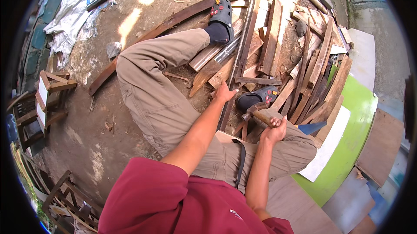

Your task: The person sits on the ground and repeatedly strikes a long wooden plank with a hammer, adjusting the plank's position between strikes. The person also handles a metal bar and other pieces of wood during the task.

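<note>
A long, dark wooden beam [244,45] runs away from me between my legs. My left hand [225,92] grips its near part, with the thumb across it and the other fingers partly hidden. Beyond that hand, a short wooden strip [258,81] lies crosswise, its left end at the beam. My right hand [274,134] is closed round the wooden handle of a hammer [262,116], held above my right leg. The hammer's metal head points up and left, close to my right shoe [263,95].
Loose boards [319,62] lie heaped at the right, beside a green panel [354,116] and a blue-handled tool [312,128]. A long curved timber [173,19] crosses the dirt ahead. Wooden frames [56,86] stand left. White sacking [76,6] lies far left.
</note>
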`<action>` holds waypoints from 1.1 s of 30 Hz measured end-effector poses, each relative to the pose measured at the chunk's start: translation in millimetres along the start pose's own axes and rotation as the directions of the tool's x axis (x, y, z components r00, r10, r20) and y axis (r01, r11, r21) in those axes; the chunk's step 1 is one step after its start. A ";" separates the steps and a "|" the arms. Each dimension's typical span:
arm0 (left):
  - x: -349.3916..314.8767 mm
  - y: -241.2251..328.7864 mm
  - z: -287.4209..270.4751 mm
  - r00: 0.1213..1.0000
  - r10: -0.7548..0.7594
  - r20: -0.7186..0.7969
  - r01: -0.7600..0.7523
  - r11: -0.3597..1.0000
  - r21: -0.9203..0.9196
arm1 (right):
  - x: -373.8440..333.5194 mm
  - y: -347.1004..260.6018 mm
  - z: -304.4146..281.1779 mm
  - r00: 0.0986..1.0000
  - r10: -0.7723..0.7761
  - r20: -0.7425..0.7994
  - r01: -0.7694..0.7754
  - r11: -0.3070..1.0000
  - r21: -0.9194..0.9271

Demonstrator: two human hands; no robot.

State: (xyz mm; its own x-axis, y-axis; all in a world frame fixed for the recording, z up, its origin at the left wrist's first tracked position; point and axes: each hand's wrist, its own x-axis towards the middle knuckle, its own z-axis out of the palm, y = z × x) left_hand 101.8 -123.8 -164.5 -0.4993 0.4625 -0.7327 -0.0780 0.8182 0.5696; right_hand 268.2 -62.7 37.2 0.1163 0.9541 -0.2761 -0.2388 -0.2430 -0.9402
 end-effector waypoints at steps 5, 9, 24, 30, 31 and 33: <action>3.5 -4.2 -3.2 0.998 -0.013 0.055 0.013 1.000 -0.003 | 6.2 10.7 4.7 0.998 0.060 -0.017 -0.060 0.998 -0.006; -13.6 13.3 -10.7 0.987 -0.099 -0.129 0.112 0.989 0.093 | 8.9 17.6 1.4 0.997 0.075 -0.025 -0.076 0.997 -0.009; -21.9 19.3 -29.9 0.984 -0.094 -0.151 0.100 0.994 0.035 | 11.4 27.2 -0.6 0.999 0.031 0.032 -0.025 0.988 -0.155; 7.6 -7.3 -25.3 0.990 -0.114 -0.079 0.099 0.980 -0.174 | 6.3 23.6 6.0 0.995 0.064 0.078 -0.051 0.987 -0.154; 12.9 -9.5 -24.9 0.989 -0.109 -0.095 0.085 0.969 -0.234 | 6.9 23.1 7.5 0.994 0.057 0.091 -0.043 0.987 -0.155; 4.5 10.4 -33.6 0.997 -0.034 -0.062 0.015 0.959 -0.284 | 3.4 22.0 0.5 0.994 0.029 0.101 -0.013 0.987 -0.157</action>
State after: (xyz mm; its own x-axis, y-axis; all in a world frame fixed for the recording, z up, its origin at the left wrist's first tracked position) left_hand 69.8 -124.6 -149.3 -0.5493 0.4122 -0.7269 -0.3275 0.6941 0.6411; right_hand 262.9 -64.7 15.7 0.0113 0.9594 -0.2820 -0.0855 -0.2800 -0.9562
